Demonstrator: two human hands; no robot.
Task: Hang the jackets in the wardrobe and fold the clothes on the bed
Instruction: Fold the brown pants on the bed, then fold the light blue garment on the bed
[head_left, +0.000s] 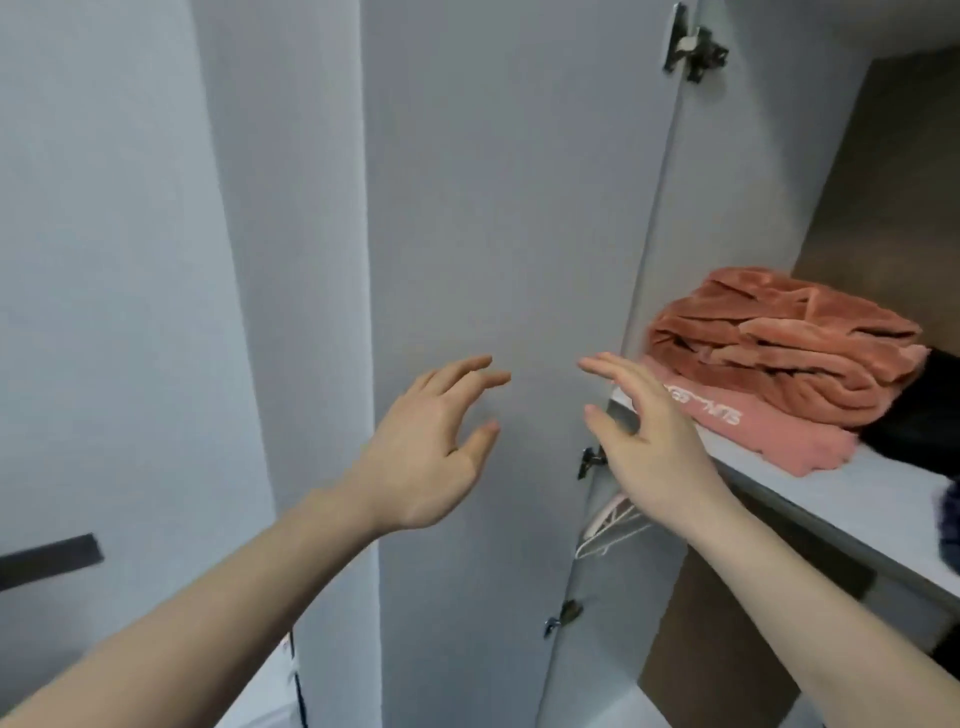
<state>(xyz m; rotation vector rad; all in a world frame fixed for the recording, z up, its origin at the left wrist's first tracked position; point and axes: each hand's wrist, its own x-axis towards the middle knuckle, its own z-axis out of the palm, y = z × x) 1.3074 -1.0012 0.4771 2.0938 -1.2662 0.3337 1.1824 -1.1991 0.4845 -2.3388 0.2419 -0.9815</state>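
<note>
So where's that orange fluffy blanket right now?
In the head view, the orange blanket sits folded on the wardrobe shelf at right, atop a pink cloth, just beyond the right hand.

Before the open wardrobe door (509, 234), the left hand (431, 447) and right hand (644, 441) hover empty with loose fingers, right of it folded orange clothes (789, 348) on a shelf (831, 493).

Wardrobe (519, 234) standing open, pale grey door swung out. On the shelf (810, 483) inside: folded rust-orange fleece (789, 343) stacked atop pink garment (769, 426). Just below that shelf, white hangers (610, 525) peeking out.
</note>
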